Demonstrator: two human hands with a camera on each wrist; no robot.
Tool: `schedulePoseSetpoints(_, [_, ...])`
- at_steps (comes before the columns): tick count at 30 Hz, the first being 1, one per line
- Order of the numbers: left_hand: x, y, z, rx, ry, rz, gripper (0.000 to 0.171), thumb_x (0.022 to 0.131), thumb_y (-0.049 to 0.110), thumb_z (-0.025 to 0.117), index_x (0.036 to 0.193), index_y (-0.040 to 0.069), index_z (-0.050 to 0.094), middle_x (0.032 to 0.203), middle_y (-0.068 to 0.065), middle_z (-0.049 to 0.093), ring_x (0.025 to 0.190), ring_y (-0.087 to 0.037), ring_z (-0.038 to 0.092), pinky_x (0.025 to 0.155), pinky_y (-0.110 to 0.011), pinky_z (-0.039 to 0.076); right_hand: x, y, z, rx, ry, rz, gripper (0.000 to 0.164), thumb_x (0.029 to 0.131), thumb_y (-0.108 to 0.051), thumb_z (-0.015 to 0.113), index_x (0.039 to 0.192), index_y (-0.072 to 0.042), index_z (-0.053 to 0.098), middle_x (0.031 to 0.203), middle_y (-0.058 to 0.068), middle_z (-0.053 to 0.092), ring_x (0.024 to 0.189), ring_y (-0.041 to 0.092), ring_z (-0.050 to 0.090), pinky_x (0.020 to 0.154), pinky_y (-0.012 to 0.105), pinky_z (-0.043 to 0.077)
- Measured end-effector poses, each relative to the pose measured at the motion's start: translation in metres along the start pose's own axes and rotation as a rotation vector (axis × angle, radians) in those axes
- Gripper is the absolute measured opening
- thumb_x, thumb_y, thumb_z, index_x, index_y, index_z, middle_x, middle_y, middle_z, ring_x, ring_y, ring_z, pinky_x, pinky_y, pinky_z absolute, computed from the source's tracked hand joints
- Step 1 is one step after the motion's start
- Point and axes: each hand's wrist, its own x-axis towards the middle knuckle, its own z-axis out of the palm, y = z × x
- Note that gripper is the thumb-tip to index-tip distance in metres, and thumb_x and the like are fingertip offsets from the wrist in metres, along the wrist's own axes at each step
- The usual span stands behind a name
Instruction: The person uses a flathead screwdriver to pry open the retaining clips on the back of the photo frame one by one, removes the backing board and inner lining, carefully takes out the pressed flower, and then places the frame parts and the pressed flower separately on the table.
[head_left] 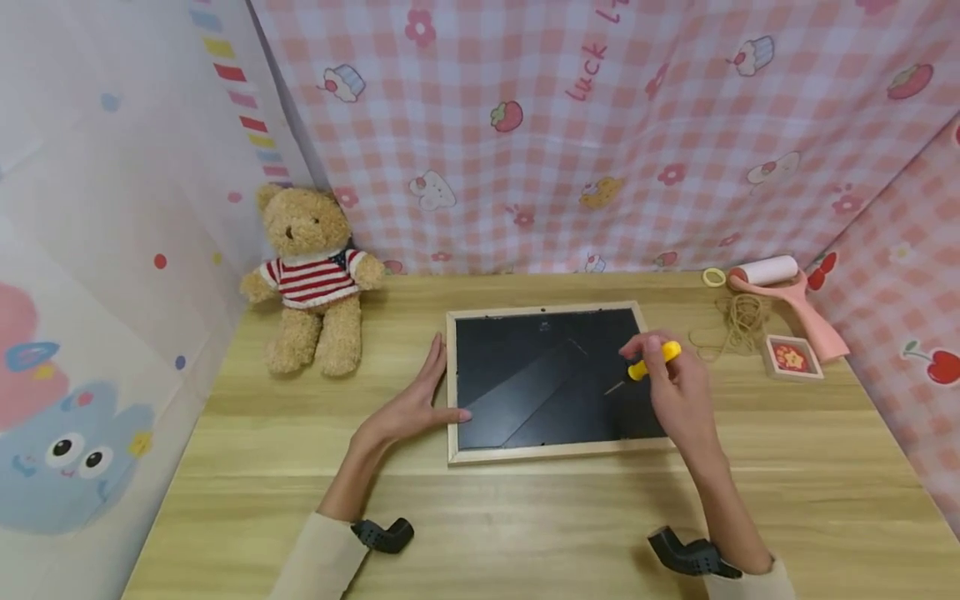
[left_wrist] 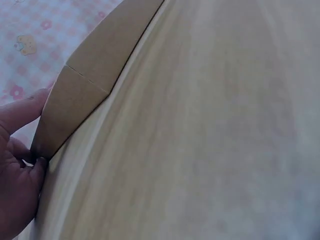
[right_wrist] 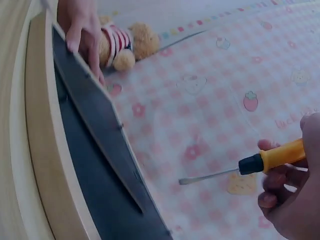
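1. On the wood-grain table (head_left: 525,529), we see the pale wooden picture frame (head_left: 453,379) lying with its black backing board (head_left: 525,358) upward and still seated, so we judge the work is unfinished.
2. Whether any small dark tab (head_left: 543,310) at the edge is already lifted, we cannot tell.
3. We notice the left hand (head_left: 412,408) touching the frame's left side, fingers stretched, thumb spread across the edge.
4. We see the right hand (head_left: 684,400) with fingers curled round the yellow-handled slotted screwdriver (head_left: 643,368), its metal tip apart from the board.
5. We find the board smooth, slightly glossy; the frame is matte, rectangular.
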Motion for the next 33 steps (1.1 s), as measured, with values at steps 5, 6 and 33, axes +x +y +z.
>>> schedulePoseSetpoints(5, [0.003, -0.001, -0.002, 0.015, -0.005, 0.015, 0.123, 0.1, 0.027, 0.083, 0.174, 0.008, -0.014, 0.182, -0.007, -0.027, 0.17, -0.033, -0.017, 0.138, -0.059, 0.002, 0.005, 0.003, 0.025, 0.164, -0.086, 0.104, 0.047, 0.121, -0.025, 0.042, 0.112, 0.005, 0.077, 0.094, -0.01, 0.074, 0.079, 0.009, 0.065, 0.072, 0.016, 0.056])
schedulePoseSetpoints(6, [0.004, 0.0, -0.002, 0.02, -0.002, 0.019, 0.122, 0.1, 0.026, 0.083, 0.174, 0.008, -0.013, 0.182, -0.008, -0.026, 0.17, -0.032, -0.016, 0.138, -0.058, 0.001, 0.005, 0.004, 0.03, 0.199, -0.127, 0.119, 0.046, 0.12, -0.026, 0.043, 0.113, 0.005, 0.077, 0.094, -0.006, 0.075, 0.077, 0.013, 0.067, 0.07, 0.018, 0.058])
schedulePoseSetpoints(33, [0.015, -0.035, -0.001, -0.064, 0.04, 0.048, 0.133, 0.089, 0.054, 0.09, 0.178, 0.023, -0.005, 0.185, 0.001, -0.013, 0.171, -0.024, -0.009, 0.138, -0.057, 0.002, 0.027, 0.03, 0.129, 0.338, -0.561, 0.294, 0.028, 0.101, -0.008, 0.08, 0.127, 0.003, 0.079, 0.114, 0.019, 0.083, 0.099, 0.023, 0.083, 0.093, 0.029, 0.066])
